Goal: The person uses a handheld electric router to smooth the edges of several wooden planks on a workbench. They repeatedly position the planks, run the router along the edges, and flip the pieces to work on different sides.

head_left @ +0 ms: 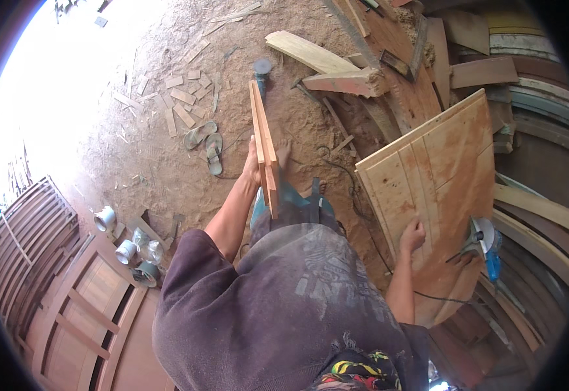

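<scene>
While gripping at least two long wood strips to the left of the wide board with the left hand, has the fingers mostly hidden behind the wood; cannot tell how far spread. Holds the right hand over the wide board's left part, fingers curled inward and pressed together; cannot tell whether pinching anything or touching the surface.

With only one hand on the strips, could lose control of the angle between them: might let one slide against the other, nip skin in the narrow gap, or drop an end onto the bare foot left of the board. Could knock the grinder on the ground, well left of the board's far end, by tipping the strips forward; cannot tell whether unplugged. Risks bumping the blue cutting tool at the board's right edge by swinging the right arm outward, or snagging the thin cord across the board's near end. Could trip over the dark cable along the board's left side by stepping sideways without looking.
</scene>
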`<state>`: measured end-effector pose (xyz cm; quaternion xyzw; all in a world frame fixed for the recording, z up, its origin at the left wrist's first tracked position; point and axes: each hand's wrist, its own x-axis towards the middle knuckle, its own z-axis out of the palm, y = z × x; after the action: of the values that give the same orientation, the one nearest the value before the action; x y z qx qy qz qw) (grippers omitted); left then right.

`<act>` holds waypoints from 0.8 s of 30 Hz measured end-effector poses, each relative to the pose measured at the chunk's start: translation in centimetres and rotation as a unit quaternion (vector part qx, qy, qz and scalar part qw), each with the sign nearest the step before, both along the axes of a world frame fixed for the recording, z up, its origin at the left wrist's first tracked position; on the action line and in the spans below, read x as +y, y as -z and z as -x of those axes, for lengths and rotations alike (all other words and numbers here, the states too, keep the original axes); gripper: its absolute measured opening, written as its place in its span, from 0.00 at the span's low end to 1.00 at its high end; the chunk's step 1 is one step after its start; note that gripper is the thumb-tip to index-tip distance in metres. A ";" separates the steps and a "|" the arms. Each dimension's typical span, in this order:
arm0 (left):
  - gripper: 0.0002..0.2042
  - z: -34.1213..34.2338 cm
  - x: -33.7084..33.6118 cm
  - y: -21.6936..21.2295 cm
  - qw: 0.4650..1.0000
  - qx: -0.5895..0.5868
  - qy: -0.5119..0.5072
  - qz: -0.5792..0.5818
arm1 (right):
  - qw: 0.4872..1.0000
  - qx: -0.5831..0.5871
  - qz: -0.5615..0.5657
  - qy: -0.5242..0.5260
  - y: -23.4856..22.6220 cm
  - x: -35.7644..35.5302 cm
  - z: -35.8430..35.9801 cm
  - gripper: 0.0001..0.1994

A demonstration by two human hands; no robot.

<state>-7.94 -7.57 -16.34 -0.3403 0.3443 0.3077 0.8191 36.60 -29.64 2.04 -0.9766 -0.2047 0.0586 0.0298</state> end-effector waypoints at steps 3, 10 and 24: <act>0.33 -0.6 -0.2 -0.1 0.999 0.009 0.028 -0.035 | 1.000 -0.018 0.017 0.002 0.1 0.3 0.4 0.31; 0.38 -1.5 4.6 0.8 0.980 0.096 0.135 -0.106 | 0.999 -0.022 0.002 0.025 1.2 -0.3 0.2 0.28; 0.30 -11.9 30.3 12.8 0.903 0.303 0.201 -0.229 | 0.998 -0.024 0.005 0.050 0.5 0.4 1.5 0.23</act>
<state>3.98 22.78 -29.10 0.0426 0.5570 0.2951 0.7751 35.13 -29.24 1.56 -0.9869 -0.1556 0.0342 0.0233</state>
